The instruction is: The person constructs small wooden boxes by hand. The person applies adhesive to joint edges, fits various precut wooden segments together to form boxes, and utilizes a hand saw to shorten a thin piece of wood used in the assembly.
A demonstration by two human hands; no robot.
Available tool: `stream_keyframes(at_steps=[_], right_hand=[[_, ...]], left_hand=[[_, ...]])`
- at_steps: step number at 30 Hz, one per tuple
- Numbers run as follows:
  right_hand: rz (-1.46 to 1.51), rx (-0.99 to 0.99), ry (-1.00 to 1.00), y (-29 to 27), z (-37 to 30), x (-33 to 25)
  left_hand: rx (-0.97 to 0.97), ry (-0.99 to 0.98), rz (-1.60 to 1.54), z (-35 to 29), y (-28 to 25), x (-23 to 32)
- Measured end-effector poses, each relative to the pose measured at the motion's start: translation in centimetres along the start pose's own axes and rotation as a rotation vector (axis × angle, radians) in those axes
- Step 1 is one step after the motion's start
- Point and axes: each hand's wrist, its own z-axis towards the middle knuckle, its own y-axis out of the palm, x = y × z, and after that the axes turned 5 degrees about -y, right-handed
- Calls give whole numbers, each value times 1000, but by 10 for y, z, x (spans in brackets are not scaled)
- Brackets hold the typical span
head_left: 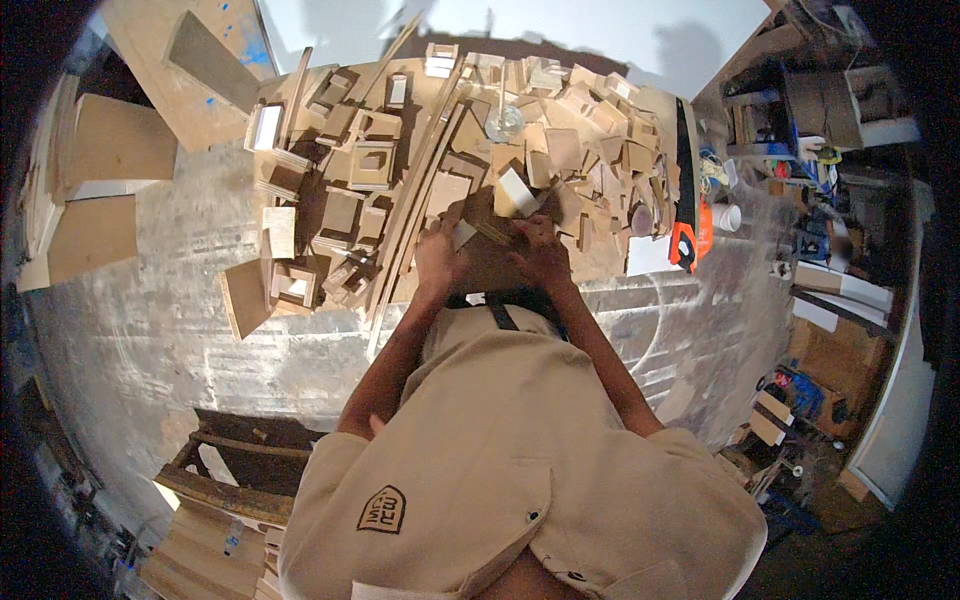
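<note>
Both hands are in front of my body, at the near edge of a worktable (600, 262) covered with small wooden pieces. My left hand (440, 262) has its fingers curled at a small pale piece of wood (463, 234). To its right, my right hand (540, 255) is closed around the end of a thin wooden strip (493, 232). Shadow between the hands hides much of the fingertips. Just beyond them sits a small block with a white face (517, 190). Long narrow wooden strips (415, 190) lie left of my left hand.
Box-like wooden pieces (370, 165) stand on the left of the table, loose offcuts (610, 150) on the right. A clear glass jar (503, 122) is at the back. A handsaw with an orange handle (683, 246) lies at the right edge, near a white bucket (730, 216).
</note>
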Motion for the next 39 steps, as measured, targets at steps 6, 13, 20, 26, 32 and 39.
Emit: stream_keyframes(at_steps=[6,13,20,26,32,39], right_hand=[[-135,66,19,12,11,-16],[-73,145,86,19,15,-17],[354,124,241,10,7,3],[1219,-173,724,-5,-4,3],[1351,-253,710,21,-17,24],[1374,-289,583,23,-21,35]], left_hand=[[14,44,-381,16,-4,-4],[-411,-416,-952,30,-14,-5],[-500,-615,-1308,25,-18,-8],[-379,-658,-1235,28,-7,-15],[-372,-683,-1208,24,-23,-3],[-287,-608,-1211,25,-2,-7]])
